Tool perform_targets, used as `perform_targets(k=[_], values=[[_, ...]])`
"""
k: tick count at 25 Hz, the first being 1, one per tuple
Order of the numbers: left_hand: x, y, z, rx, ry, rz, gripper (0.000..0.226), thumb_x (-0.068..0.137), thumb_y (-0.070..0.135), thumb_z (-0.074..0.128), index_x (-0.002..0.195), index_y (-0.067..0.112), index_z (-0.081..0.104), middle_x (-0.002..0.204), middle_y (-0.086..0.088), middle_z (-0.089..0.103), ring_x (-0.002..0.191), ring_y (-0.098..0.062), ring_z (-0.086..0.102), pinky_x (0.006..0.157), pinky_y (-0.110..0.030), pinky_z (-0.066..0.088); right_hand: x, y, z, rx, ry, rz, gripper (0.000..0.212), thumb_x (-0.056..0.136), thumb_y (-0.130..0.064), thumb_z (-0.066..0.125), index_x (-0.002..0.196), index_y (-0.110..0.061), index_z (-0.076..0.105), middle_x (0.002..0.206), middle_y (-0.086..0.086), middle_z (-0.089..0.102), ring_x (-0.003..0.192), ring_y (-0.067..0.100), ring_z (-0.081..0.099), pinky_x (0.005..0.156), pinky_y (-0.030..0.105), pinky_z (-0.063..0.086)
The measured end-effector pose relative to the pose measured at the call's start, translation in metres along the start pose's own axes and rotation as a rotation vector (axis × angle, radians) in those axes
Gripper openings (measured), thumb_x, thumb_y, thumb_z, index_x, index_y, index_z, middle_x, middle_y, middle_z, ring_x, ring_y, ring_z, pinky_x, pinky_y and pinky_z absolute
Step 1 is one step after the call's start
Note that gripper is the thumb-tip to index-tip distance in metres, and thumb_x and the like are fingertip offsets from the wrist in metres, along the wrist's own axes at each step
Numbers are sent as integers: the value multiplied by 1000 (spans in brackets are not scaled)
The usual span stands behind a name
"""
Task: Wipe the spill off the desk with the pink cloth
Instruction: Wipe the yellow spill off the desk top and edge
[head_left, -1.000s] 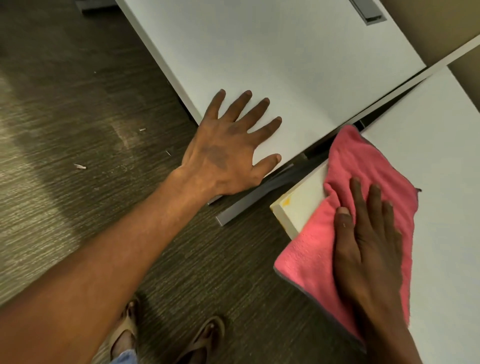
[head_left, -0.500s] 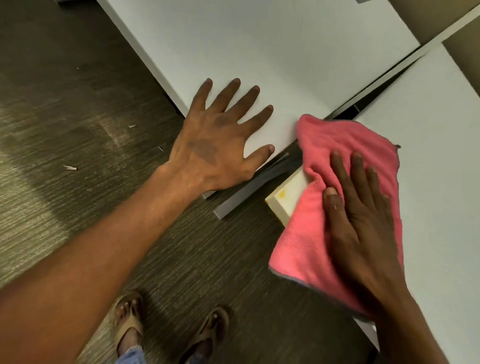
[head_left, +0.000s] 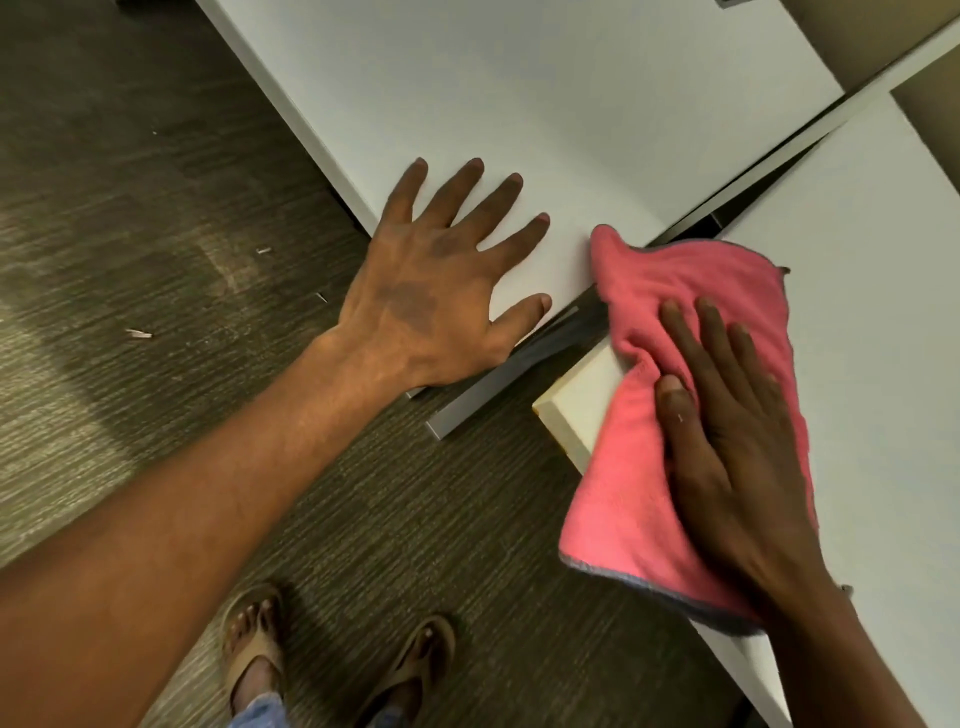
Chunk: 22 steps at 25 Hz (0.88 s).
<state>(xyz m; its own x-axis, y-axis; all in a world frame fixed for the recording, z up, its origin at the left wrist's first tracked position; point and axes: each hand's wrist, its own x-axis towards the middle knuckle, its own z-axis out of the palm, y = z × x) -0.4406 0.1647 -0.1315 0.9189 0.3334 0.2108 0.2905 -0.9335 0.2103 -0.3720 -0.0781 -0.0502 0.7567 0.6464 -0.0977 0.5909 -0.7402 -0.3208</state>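
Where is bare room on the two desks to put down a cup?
Free: the left desk beyond the left hand, and the right desk right of the pink cloth. Crowded: the near corners by the gap, taken by the cloth and right hand.

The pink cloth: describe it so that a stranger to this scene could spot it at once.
Find the two white desks that meet at an angle over the dark floor; take the right desk, nearer the person. On its near corner lies the pink cloth, pressed flat under the right hand, one end hanging past the desk's edge. It is the only brightly coloured thing here, with a thin grey hem.
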Motion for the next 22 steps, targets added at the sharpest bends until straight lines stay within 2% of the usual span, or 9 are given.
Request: perform_targets(k=[4, 6, 8, 10, 13, 15, 17, 19, 22], values=[[-1, 3, -1, -20, 36, 0, 71, 93, 67, 22, 156, 36, 33, 167, -3, 27, 156, -30, 19, 123, -59, 10, 14, -15, 5, -82, -32, -172, 48, 104, -51, 28, 152, -55, 31, 171, -20, 19, 161, 5, 3, 131, 47, 5], [-1, 1, -2, -18, 17, 11, 73, 93, 68, 18, 156, 36, 32, 167, -3, 26, 156, -31, 19, 124, -59, 10, 4, -18, 9, -97, -37, -310, 49, 103, -51, 34, 151, -43, 44, 166, -10, 36, 161, 14, 14, 130, 52, 13], [-1, -1, -3, -4, -14, 15, 76, 93, 71, 11, 159, 37, 26, 169, -2, 20, 157, -29, 13, 125, -58, 6, -10, -17, 13, -149, -48, -438, 55, 100, -51, 45, 153, -35, 45, 165, -9, 38, 161, 19, 16, 128, 55, 17], [-1, -3, -2, -2, -30, 15, 76, 93, 73, 8, 160, 38, 20, 170, -1, 14, 158, -28, 8, 125, -57, 3, -13, -12, 13, -169, -61, -460, 68, 94, -55, 55, 157, -35, 39, 167, -10, 34, 161, 19, 15, 127, 58, 20], [0, -2, -2, -36, -23, 11, 78, 92, 73, 7, 159, 37, 23, 170, -1, 16, 158, -28, 9, 125, -58, 3, 4, -11, 6, -138, -32, -398, 77, 83, -63, 64, 150, -26, 52, 159, -6, 47, 157, 22, 27, 124, 57, 27], [-1, -1, 0, -28, -6, 6, 78, 92, 74, 7, 159, 37, 25, 170, -2, 18, 157, -28, 12, 125, -59, 5, 18, -18, 8, -139, 7, -434, 65, 79, -61, 69, 131, -23, 66, 139, -3, 61, 145, 25, 45, 118, 55, 34], [0, -1, 2, -3, 2, 11, 77, 93, 74, 9, 159, 37, 25, 169, -2, 20, 157, -28, 13, 125, -58, 6, 29, -28, 15, -126, 23, -506, 41, 83, -53, 71, 111, -23, 73, 110, -8, 66, 115, 19, 58, 106, 51, 41], [0, -2, 1, -2, 4, 15, 75, 94, 73, 13, 159, 37, 25, 169, -1, 20, 157, -28, 13, 125, -58, 7, 31, -37, 22, -103, 19, -560, 24, 87, -44, 71, 100, -25, 73, 92, -16, 60, 91, 11, 51, 94, 42, 43], [0, -5, -3, -19, -14, 17, 75, 94, 74, 15, 159, 38, 23, 170, 0, 18, 157, -27, 11, 126, -57, 6, 23, -32, 22, -73, 15, -597, 22, 90, -38, 69, 105, -24, 74, 98, -9, 68, 97, 15, 58, 100, 42, 43]])
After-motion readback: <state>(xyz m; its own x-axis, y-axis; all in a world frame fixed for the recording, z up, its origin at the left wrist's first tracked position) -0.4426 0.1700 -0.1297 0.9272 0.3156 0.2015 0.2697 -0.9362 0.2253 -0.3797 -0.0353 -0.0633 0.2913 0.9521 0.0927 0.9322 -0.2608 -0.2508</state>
